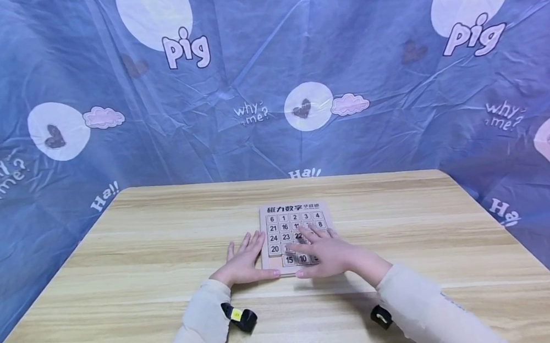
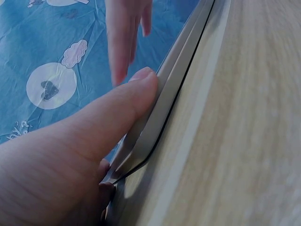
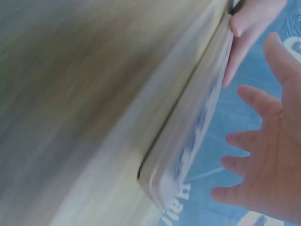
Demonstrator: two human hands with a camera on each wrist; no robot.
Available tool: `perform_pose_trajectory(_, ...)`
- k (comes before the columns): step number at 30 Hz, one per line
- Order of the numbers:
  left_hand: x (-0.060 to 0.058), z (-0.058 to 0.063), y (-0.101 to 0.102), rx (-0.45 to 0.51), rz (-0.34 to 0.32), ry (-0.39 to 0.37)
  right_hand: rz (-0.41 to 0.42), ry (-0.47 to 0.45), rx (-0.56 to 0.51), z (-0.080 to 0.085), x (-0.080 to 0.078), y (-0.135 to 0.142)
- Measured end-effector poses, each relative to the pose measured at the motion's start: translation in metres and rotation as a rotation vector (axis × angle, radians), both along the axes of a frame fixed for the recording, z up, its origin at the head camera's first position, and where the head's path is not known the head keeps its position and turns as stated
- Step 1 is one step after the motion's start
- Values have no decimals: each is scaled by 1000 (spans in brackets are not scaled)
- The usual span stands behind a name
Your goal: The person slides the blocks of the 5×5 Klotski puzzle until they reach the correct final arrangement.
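A flat number sliding puzzle (image 1: 267,269) lies on the table, with Chinese lettering along its top and numbered tiles in rows. The bottom-left corner of its grid shows a bare slot. My left hand (image 1: 246,264) rests along the puzzle's left side, fingers straight, thumb on the near edge. In the left wrist view, that thumb (image 2: 127,101) lies against the puzzle's rim (image 2: 164,94). Over the puzzle's right part my right hand (image 1: 330,254) is spread, hiding several tiles. The right wrist view shows that hand's fingers (image 3: 258,101) apart and raised off the board.
The wood-grain table (image 1: 132,284) extends on all sides of the puzzle. Behind it hangs a blue printed cloth (image 1: 254,157). Each sleeved wrist carries a black strapped device, such as the one on the left wrist (image 1: 243,319).
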State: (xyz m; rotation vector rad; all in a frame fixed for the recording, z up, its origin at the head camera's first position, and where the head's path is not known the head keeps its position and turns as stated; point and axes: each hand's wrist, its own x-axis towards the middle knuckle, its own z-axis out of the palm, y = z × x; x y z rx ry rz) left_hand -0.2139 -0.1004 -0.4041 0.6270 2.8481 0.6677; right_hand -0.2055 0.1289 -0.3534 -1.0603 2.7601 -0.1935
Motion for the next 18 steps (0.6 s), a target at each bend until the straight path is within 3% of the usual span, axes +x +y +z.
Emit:
perform_pose_trajectory(11,-1,-1,-1,7,-2,7,-30,1,-75,2,18,52)
perform_pose_trajectory(18,-1,-1,-1,15,-2,0,-64,2,-84,-2,27,70)
